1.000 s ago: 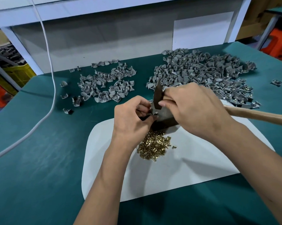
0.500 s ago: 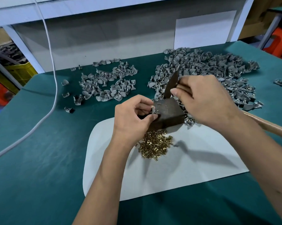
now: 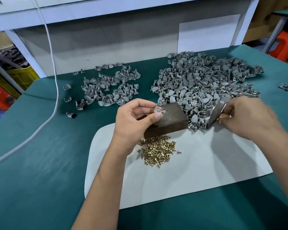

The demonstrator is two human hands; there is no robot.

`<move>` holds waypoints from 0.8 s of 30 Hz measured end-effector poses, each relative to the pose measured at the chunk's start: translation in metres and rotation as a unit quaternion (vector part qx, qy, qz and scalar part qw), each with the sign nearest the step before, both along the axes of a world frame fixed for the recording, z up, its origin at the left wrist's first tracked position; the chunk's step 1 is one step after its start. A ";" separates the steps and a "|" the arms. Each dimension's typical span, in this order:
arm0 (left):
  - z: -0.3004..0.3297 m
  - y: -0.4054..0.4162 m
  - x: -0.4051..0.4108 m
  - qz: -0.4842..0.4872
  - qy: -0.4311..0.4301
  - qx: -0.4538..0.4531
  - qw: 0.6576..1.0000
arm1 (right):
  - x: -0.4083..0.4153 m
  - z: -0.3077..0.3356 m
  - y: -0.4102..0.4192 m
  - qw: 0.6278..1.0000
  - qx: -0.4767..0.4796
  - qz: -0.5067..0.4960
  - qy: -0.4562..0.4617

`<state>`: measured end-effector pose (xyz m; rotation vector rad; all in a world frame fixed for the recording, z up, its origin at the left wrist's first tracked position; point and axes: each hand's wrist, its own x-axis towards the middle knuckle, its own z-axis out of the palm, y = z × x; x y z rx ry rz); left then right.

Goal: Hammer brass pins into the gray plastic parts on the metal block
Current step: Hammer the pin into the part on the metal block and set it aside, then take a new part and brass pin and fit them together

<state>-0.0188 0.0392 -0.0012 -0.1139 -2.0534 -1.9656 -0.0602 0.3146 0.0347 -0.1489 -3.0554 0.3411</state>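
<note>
The left hand (image 3: 136, 119) pinches a gray plastic part (image 3: 158, 110) with a brass pin in it against the near-left corner of the metal block (image 3: 170, 121). Loose brass pins (image 3: 158, 151) lie just below. Right of the block, the right hand (image 3: 249, 118) grips the hammer head (image 3: 214, 115) beside the big parts pile (image 3: 206, 83).

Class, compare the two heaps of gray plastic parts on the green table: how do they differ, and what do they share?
The right heap is far larger and denser than the left heap. The right heap spreads up to the metal block and the white mat; the left heap lies apart from both, with strays scattered beside it. Both hold similar small gray parts, loosely piled.
</note>
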 end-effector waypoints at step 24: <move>-0.002 0.008 0.001 -0.035 0.001 0.025 0.999 | 0.010 -0.026 -0.096 0.854 -0.289 0.358 0.244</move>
